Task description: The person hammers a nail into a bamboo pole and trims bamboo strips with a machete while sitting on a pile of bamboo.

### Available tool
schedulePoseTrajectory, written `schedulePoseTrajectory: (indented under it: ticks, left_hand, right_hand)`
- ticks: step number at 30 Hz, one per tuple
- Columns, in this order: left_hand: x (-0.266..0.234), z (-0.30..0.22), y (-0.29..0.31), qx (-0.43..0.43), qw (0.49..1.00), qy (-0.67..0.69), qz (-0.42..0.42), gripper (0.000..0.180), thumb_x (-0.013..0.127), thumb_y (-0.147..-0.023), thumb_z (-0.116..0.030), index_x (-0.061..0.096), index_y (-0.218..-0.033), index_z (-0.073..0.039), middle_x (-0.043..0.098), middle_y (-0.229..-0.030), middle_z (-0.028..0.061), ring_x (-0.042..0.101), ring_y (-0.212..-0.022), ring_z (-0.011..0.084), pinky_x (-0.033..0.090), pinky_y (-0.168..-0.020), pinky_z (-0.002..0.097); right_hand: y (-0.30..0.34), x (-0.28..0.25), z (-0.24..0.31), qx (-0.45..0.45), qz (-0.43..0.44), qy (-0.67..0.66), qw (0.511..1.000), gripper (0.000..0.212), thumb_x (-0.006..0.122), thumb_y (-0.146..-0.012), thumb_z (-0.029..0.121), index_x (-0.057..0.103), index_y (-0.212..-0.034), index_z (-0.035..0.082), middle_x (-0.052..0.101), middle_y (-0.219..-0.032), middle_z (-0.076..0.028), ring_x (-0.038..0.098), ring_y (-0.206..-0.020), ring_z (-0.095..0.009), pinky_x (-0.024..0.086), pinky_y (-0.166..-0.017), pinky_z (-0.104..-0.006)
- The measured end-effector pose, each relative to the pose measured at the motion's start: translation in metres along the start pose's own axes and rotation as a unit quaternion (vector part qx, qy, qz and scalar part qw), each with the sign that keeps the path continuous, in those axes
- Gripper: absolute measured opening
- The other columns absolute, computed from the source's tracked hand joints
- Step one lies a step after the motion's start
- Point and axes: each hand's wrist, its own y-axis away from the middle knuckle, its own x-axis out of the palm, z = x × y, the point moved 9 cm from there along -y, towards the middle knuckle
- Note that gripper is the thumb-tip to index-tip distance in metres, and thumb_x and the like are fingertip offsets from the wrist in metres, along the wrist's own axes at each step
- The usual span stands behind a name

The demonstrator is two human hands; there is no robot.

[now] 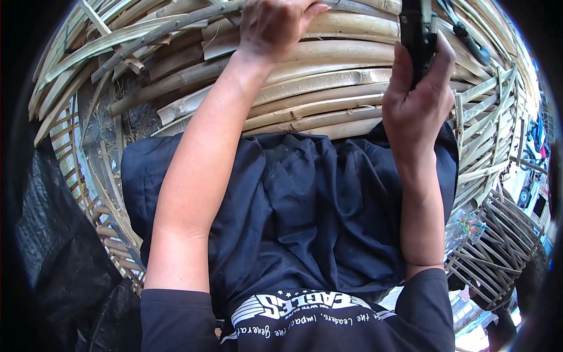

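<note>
At the top edge, my left hand (272,26) is closed over a long thin greyish stick (176,24), its thumb pointing right. The picture's edge cuts off part of its fingers. My right hand (419,94) grips a black-handled tool (415,50) upright, thumb and fingers wrapped round the handle. Rivet-like dots show on the handle; the upper end leaves the picture, so its kind is not clear. Split bamboo slats (334,79) lie in curved rows beneath and between both hands.
Dark cloth (311,193) covers my lap. Loose bamboo strips (76,58) cross at the upper left. A dark-handled object (472,44) with a cord lies right of my right hand. Slatted bamboo frames (492,252) stand at the right, near a clear plastic bag (466,229). Black sheeting (58,234) hangs left.
</note>
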Motion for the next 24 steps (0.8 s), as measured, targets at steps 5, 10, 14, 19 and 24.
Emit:
schedulePoseTrajectory:
  ticks: [5,10,14,19,24]
  left_hand:
    - [-0.002,0.002,0.001,0.0,1.0,-0.004,-0.005,0.015,0.081,-0.072,-0.014,0.072,-0.083,-0.009,0.062,-0.082,0.0033,0.061,-0.084,0.0233,0.049,-0.079,0.0392]
    - [-0.002,-0.001,0.002,0.005,1.0,0.003,-0.007,0.015,0.082,-0.071,-0.013,0.072,-0.083,-0.009,0.062,-0.082,0.0036,0.061,-0.084,0.0234,0.049,-0.078,0.0393]
    - [-0.002,0.0,0.001,0.01,1.0,0.007,-0.012,0.015,0.082,-0.071,-0.013,0.072,-0.082,-0.008,0.062,-0.082,0.0041,0.061,-0.084,0.0236,0.049,-0.078,0.0396]
    - [-0.002,0.001,0.001,0.006,1.0,-0.002,-0.014,0.017,0.083,-0.07,-0.014,0.072,-0.082,-0.008,0.062,-0.082,0.0044,0.061,-0.083,0.0236,0.05,-0.077,0.0392]
    - [0.0,0.001,0.003,0.003,1.0,-0.002,-0.005,0.017,0.082,-0.071,-0.015,0.072,-0.082,-0.009,0.062,-0.081,0.004,0.061,-0.083,0.0234,0.05,-0.077,0.0393]
  right_hand:
    - [-0.005,0.016,0.004,-0.03,0.071,0.021,0.997,0.032,0.06,-0.098,0.018,0.052,-0.125,0.002,0.068,-0.09,-0.026,0.066,-0.083,-0.047,0.053,-0.067,-0.0472]
    - [0.0,0.034,-0.008,-0.002,0.166,0.036,0.985,0.031,0.06,-0.098,0.018,0.054,-0.124,0.001,0.069,-0.089,-0.025,0.07,-0.085,-0.043,0.054,-0.069,-0.0429]
    - [-0.002,-0.002,0.015,-0.051,-0.022,0.024,0.998,0.032,0.061,-0.098,0.019,0.053,-0.125,0.004,0.069,-0.085,-0.023,0.071,-0.08,-0.04,0.053,-0.063,-0.0435]
    - [0.001,0.021,0.0,-0.023,0.102,0.042,0.994,0.032,0.063,-0.097,0.018,0.055,-0.126,0.007,0.069,-0.09,-0.024,0.07,-0.086,-0.041,0.054,-0.067,-0.0446]
    - [-0.001,0.029,-0.002,-0.011,0.169,0.127,0.977,0.036,0.063,-0.097,0.018,0.052,-0.129,0.007,0.068,-0.09,-0.025,0.068,-0.084,-0.044,0.054,-0.064,-0.0452]
